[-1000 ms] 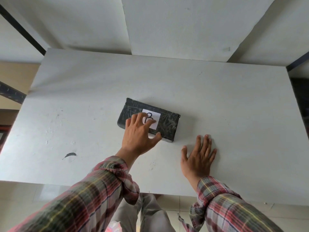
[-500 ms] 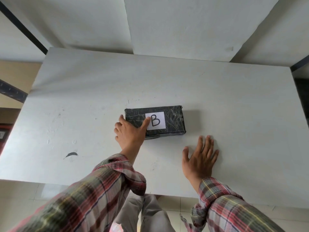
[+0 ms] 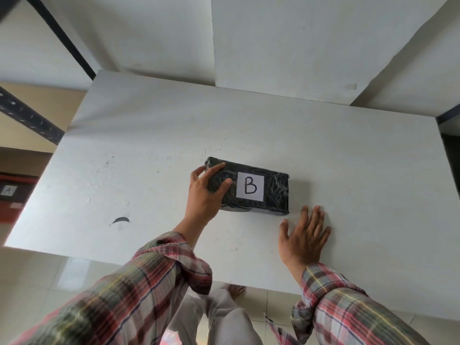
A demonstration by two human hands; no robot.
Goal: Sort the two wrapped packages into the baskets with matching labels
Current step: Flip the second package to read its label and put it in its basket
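Note:
A black wrapped package (image 3: 271,192) with a white label reading "B" lies near the middle of the white table (image 3: 149,170). My left hand (image 3: 205,195) grips its left end, fingers over the top and thumb on the near side. My right hand (image 3: 305,235) rests flat and open on the table just in front of the package's right end, not touching it. Only this one package is in view.
At the far left edge, below table level, a dark basket (image 3: 12,195) carries a small label reading "A". A black smudge (image 3: 120,220) marks the table's left front. White wall panels stand behind the table. My legs show under the near edge.
My left hand slid from the top of the package to its left end and took hold. The package turned so that the "B" label faces me squarely. My right hand stayed flat.

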